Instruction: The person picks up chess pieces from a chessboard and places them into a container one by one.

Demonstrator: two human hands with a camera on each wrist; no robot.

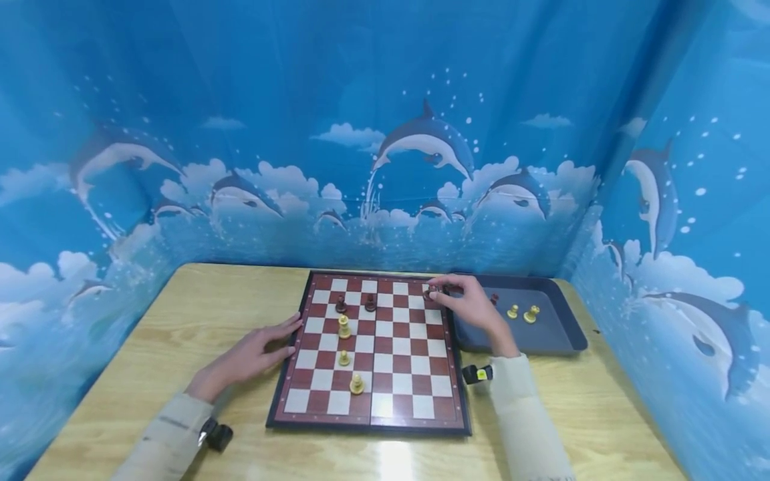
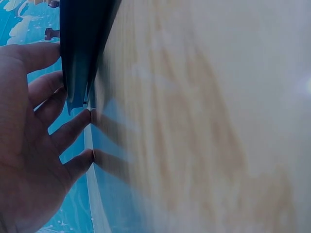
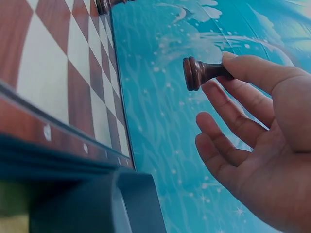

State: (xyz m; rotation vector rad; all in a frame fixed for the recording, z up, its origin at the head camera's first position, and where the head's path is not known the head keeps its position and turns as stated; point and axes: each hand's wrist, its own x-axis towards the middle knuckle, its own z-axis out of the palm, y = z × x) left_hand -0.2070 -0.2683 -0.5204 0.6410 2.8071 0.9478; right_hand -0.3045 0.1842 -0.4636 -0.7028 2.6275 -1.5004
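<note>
Pinching a glossy dark-brown chess piece (image 3: pixel 195 74), slim-stemmed and round-based, in the right hand (image 1: pixel 474 308) over the far right corner of the chessboard (image 1: pixel 402 384). Resting the left hand (image 1: pixel 255 351), loosely spread, against its left edge.

Head view: bright, fairly even; white glare on chessboard (image 1: pixel 383 345) at lower center, stronger patch on tabletop (image 1: pixel 395 461) at bottom edge. Wide-angle stretch toward sides; chess pieces (image 1: pixel 344 327) small, soft. Left wrist view: dimmer, hazy; left hand (image 2: pixel 36 145) shaded, finger shadows running rightward, bright spot at right edge, tabletop blurred. Right wrist view: dim, bluish; lower left darkest, curtain (image 3: pixel 160 121) paler toward upper right.
</note>
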